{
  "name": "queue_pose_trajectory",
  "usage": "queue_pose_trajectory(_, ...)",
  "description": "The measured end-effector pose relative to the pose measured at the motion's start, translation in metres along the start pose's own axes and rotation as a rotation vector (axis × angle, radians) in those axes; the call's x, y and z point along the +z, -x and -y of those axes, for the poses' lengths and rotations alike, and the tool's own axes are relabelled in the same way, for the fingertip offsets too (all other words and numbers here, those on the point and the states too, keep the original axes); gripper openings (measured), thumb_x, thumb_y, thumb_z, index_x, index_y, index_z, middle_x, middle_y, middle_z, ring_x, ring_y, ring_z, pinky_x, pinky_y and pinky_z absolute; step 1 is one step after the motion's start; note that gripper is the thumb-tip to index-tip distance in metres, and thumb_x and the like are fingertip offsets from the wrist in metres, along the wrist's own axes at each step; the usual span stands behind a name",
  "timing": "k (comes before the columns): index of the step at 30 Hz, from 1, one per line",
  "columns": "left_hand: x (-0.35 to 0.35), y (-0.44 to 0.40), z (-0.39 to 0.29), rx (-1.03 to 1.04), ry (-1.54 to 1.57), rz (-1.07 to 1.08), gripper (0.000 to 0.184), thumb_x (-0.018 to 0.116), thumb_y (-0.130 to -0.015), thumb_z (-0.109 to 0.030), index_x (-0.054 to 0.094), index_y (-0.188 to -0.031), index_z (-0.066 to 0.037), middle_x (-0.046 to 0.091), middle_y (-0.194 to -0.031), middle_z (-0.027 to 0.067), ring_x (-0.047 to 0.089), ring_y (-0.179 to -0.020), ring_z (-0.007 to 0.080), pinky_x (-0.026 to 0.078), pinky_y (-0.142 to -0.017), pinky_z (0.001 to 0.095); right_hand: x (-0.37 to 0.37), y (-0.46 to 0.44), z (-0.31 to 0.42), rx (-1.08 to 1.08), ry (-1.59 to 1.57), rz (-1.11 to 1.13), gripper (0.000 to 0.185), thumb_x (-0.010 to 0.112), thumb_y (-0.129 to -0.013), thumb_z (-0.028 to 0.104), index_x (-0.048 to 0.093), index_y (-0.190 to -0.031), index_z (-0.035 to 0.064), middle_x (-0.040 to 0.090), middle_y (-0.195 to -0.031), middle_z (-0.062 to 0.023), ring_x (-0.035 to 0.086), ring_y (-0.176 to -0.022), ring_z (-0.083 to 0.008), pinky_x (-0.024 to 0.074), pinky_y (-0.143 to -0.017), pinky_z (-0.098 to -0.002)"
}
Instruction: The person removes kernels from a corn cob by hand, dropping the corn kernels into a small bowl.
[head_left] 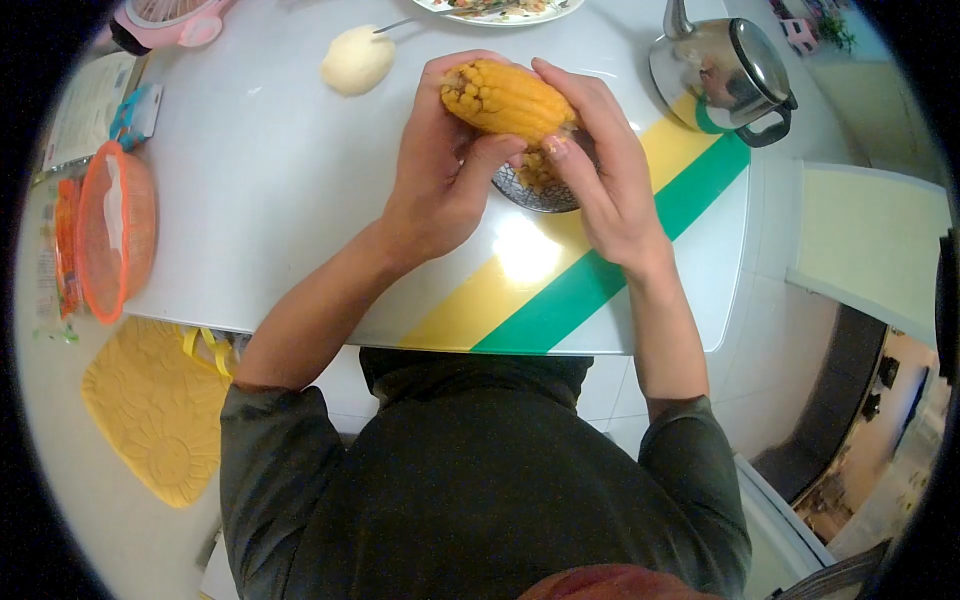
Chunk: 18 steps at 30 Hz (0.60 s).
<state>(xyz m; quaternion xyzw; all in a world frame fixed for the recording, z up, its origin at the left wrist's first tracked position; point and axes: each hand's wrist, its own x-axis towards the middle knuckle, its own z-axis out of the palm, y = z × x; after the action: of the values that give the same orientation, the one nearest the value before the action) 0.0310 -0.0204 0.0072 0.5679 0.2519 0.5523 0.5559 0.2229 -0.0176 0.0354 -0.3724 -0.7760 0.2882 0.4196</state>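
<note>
An ear of corn, yellow and slightly tilted, is held between my two hands above the table. My left hand wraps around its left end, with the thumb below the cob. On the other end, my right hand grips with the fingers behind and the thumb pressed at the lower edge. Directly beneath is a small patterned bowl with yellow kernels in it, partly hidden by my hands and the corn.
On the white table lie a pale bun and a plate of food with a utensil. A metal kettle stands at the right. An orange basket sits at the left edge, near a pink object.
</note>
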Motion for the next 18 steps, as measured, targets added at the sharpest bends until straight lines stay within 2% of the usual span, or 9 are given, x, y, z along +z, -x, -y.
queue_pose_trajectory(6, 0.0000, -0.0002, 0.0004, -0.002, 0.013, 0.003, 0.052, 0.056, -0.097, 0.008, 0.033, -0.143, -0.003, 0.049, -0.131, 0.0102, 0.059, -0.114, 0.0166, 0.056, -0.090, 0.0285, -0.0009, -0.0008, -0.0003, -0.027, 0.015, 0.014, 0.052, 0.059, -0.093, 0.008, 0.051, -0.144, -0.0007, 0.060, -0.127, -0.0203, 0.059, -0.114, -0.0362, 0.0457, -0.103, -0.0404)
queue_pose_trajectory(9, 0.0032, -0.0005, 0.0024, 0.021, -0.002, -0.042, 0.052, 0.056, -0.098, 0.003, 0.032, -0.144, -0.005, 0.058, -0.133, 0.0141, 0.060, -0.086, 0.0114, 0.048, -0.069, 0.0229, 0.0000, -0.0012, 0.0005, -0.037, 0.018, 0.012, 0.052, 0.056, -0.093, 0.005, 0.051, -0.144, -0.0009, 0.060, -0.127, -0.0204, 0.059, -0.115, -0.0362, 0.0454, -0.103, -0.0405)
queue_pose_trajectory(12, 0.0036, -0.0005, 0.0011, 0.014, -0.018, -0.046, 0.052, 0.057, -0.098, 0.001, 0.033, -0.144, -0.005, 0.058, -0.132, 0.0132, 0.060, -0.086, 0.0114, 0.048, -0.070, 0.0228, 0.0000, -0.0002, -0.0021, -0.027, 0.024, 0.016, 0.052, 0.054, -0.091, 0.003, 0.051, -0.143, -0.0010, 0.060, -0.127, -0.0201, 0.059, -0.115, -0.0359, 0.0454, -0.104, -0.0404)
queue_pose_trajectory(15, 0.0016, 0.0012, 0.0002, -0.027, 0.000, -0.009, 0.053, 0.058, -0.097, 0.008, 0.033, -0.143, -0.004, 0.050, -0.131, 0.0099, 0.058, -0.114, 0.0162, 0.056, -0.091, 0.0287, -0.0019, -0.0007, -0.0014, -0.015, 0.006, 0.022, 0.053, 0.053, -0.089, 0.001, 0.051, -0.143, -0.0013, 0.060, -0.127, -0.0200, 0.059, -0.116, -0.0355, 0.0456, -0.103, -0.0399)
queue_pose_trajectory(18, 0.0006, 0.0004, -0.0017, -0.044, 0.003, 0.002, 0.053, 0.058, -0.097, 0.007, 0.034, -0.142, -0.004, 0.050, -0.130, 0.0097, 0.058, -0.114, 0.0161, 0.056, -0.091, 0.0290, -0.0048, -0.0020, 0.0040, -0.018, -0.034, 0.030, 0.052, 0.054, -0.090, 0.003, 0.052, -0.142, -0.0013, 0.060, -0.127, -0.0199, 0.059, -0.115, -0.0354, 0.0461, -0.103, -0.0393)
